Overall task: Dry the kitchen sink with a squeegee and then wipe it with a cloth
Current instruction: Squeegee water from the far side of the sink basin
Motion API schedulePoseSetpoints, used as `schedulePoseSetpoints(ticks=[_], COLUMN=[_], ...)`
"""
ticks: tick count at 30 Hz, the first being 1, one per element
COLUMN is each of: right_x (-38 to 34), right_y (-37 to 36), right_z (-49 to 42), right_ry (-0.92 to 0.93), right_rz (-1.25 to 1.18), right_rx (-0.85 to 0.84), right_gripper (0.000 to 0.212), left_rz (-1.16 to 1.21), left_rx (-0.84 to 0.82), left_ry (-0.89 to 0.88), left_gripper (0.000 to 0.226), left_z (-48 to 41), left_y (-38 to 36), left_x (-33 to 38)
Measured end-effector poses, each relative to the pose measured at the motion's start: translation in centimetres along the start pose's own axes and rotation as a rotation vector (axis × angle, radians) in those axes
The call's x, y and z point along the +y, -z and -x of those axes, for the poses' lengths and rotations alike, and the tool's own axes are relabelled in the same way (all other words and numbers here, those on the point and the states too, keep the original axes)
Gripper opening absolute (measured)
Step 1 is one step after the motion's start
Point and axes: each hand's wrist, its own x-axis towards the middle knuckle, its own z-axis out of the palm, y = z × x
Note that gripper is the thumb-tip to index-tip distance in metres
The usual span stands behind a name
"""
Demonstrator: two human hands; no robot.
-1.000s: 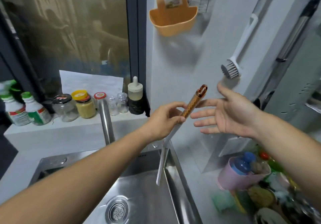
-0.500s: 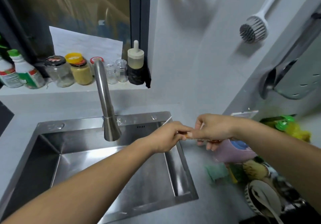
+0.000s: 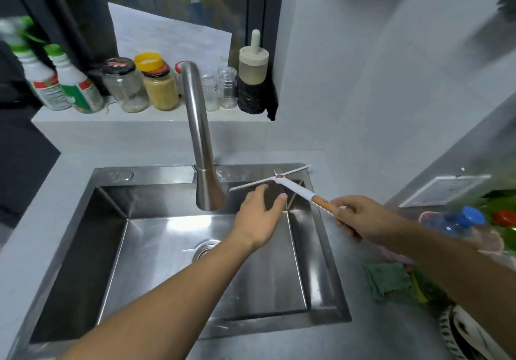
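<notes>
A steel sink point(image 3: 156, 174) fills the middle of the counter, with its drain point(image 3: 205, 249) near the centre of the basin. My right hand point(image 3: 360, 217) grips the orange handle of a white squeegee point(image 3: 293, 188), whose thin blade hangs over the sink's back right corner. My left hand point(image 3: 258, 218) hovers over the basin just below the blade, fingers apart and holding nothing. A green cloth point(image 3: 386, 277) lies on the counter to the right of the sink.
A tall steel tap point(image 3: 201, 142) rises from the sink's back rim. Jars and bottles point(image 3: 134, 86) line the window ledge behind. A pink cup holding a blue-capped bottle point(image 3: 460, 224) and other clutter crowd the right counter.
The squeegee passed from my left hand to my right. It now points blade-first over the sink's back right corner. My left hand let go and opened.
</notes>
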Motion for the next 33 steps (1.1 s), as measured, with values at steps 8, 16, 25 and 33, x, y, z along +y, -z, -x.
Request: schedulePoseSetpoints(ticks=[8, 16, 25, 33], right_x=[1.1, 2.5, 4.0, 2.8], right_y=[-3.9, -5.5, -8.7, -8.7], right_z=[-3.2, -6.4, -8.7, -8.4], right_ry=[-0.011, 0.032, 0.071, 0.119], right_rz=[-0.048, -0.107, -0.075, 0.106], right_rx=[0.196, 0.322, 0.204, 0.323], right_gripper=[0.02, 0.015, 0.014, 0.017], left_rz=[-0.266, -0.452, -0.592, -0.671], left_rx=[0.081, 0.104, 0.011, 0.022], left_ry=[0.01, -0.014, 0.064, 0.08], left_gripper=[0.061, 0.056, 0.053, 0.047], left_z=[-1.2, -2.3, 4.8, 9.9], left_y=[0.7, 1.5, -0.1, -2.0], left_x=[-2.7, -7.0, -12.5, -15.3])
